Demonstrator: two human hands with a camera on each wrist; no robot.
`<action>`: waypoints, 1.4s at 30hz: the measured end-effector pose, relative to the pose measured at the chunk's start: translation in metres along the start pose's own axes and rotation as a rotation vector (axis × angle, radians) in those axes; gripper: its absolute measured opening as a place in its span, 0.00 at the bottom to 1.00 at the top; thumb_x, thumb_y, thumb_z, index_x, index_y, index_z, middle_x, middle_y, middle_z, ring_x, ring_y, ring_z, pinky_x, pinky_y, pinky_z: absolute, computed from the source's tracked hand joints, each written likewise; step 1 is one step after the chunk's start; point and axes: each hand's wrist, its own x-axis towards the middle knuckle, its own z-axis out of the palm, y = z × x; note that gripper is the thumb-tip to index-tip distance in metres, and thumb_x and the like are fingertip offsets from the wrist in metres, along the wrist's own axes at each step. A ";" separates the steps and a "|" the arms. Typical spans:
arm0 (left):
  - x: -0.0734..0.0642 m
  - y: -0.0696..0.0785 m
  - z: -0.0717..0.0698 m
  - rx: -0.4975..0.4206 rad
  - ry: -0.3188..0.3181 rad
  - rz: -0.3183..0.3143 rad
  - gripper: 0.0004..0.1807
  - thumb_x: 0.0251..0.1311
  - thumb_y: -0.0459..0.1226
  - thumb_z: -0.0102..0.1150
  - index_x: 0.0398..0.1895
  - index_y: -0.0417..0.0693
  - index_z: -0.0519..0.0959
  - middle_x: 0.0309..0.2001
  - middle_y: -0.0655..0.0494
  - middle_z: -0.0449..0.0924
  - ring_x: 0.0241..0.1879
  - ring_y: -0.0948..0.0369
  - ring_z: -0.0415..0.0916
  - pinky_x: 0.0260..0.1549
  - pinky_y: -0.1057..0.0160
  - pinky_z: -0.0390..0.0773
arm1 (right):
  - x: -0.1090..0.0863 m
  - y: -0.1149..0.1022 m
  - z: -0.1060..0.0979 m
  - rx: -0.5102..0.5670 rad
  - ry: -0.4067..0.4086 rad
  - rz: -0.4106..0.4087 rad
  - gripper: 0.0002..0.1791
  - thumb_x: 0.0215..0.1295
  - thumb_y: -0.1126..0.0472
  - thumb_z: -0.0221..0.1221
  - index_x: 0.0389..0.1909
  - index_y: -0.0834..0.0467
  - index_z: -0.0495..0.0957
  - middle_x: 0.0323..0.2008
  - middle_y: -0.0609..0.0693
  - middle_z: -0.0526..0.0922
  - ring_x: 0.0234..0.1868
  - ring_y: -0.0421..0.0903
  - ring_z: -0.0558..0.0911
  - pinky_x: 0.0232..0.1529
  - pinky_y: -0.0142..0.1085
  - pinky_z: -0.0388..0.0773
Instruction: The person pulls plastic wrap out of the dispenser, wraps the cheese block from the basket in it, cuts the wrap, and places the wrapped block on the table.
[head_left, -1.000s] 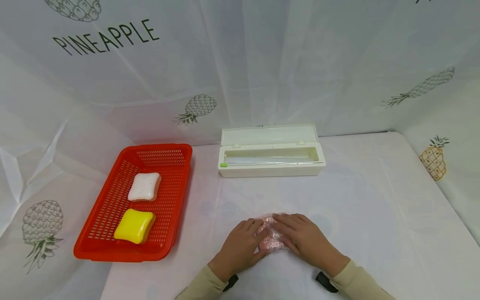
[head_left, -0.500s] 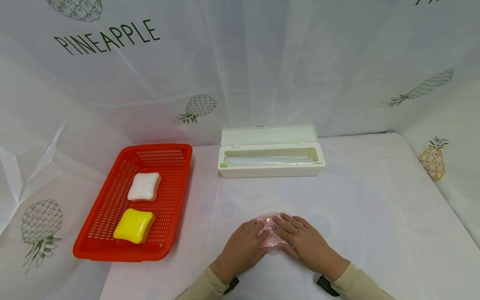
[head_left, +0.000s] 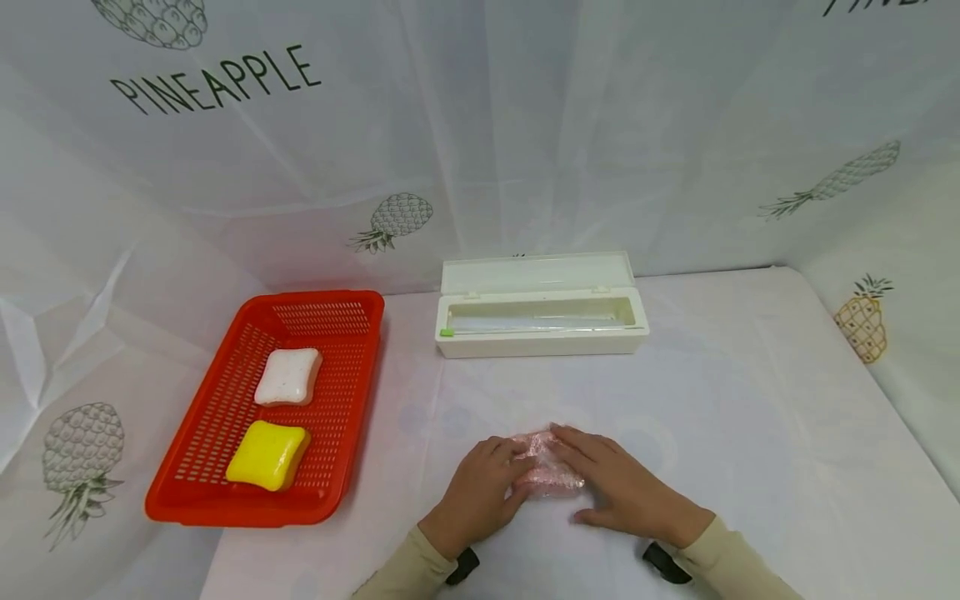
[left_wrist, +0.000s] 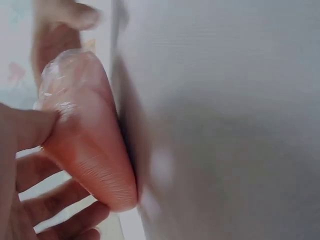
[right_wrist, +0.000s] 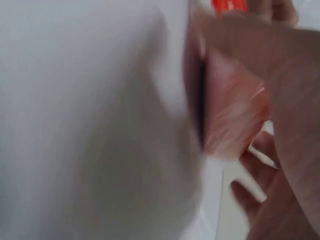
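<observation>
A pink soap bar (head_left: 551,468) wrapped in crinkled clear film lies on the table near the front. My left hand (head_left: 480,487) holds its left side; in the left wrist view the thumb (left_wrist: 30,127) presses one face of the soap (left_wrist: 95,140) while the fingers lie along the other side. At the right, my right hand (head_left: 630,483) has its fingers extended, touching the soap's far right corner, with the thumb spread away from it. The right wrist view is blurred, with the soap (right_wrist: 232,110) partly behind the hand.
A red plastic basket (head_left: 358,417) at the left holds a white soap bar (head_left: 288,377) and a yellow soap bar (head_left: 267,455). Against the curtain stands a white cling film dispenser (head_left: 540,343), lid raised, with a green slider at its left end.
My right hand has shifted slightly right, and its thumb has come off the wrapped soap, uncovering more of it. The left hand stays nearly in place. The basket and dispenser have not moved.
</observation>
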 end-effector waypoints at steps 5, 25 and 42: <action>0.007 -0.005 -0.012 -0.578 -0.041 -0.238 0.16 0.81 0.44 0.54 0.41 0.45 0.87 0.38 0.61 0.82 0.39 0.65 0.77 0.43 0.64 0.78 | 0.002 0.008 -0.005 0.148 0.152 0.044 0.42 0.54 0.68 0.78 0.71 0.59 0.72 0.66 0.50 0.79 0.63 0.50 0.79 0.65 0.35 0.72; 0.013 -0.001 0.004 -0.472 -0.100 -0.265 0.41 0.70 0.40 0.67 0.82 0.49 0.60 0.80 0.53 0.63 0.76 0.51 0.62 0.72 0.47 0.68 | 0.024 0.002 -0.009 0.208 0.193 0.358 0.25 0.66 0.60 0.72 0.62 0.62 0.79 0.60 0.54 0.81 0.58 0.54 0.82 0.56 0.53 0.82; 0.046 0.014 0.016 -0.265 -0.090 -0.184 0.47 0.63 0.49 0.76 0.80 0.45 0.61 0.77 0.50 0.67 0.73 0.52 0.64 0.71 0.48 0.65 | 0.000 0.004 -0.014 0.047 0.205 0.311 0.46 0.48 0.66 0.81 0.71 0.60 0.74 0.65 0.65 0.76 0.62 0.67 0.76 0.56 0.64 0.77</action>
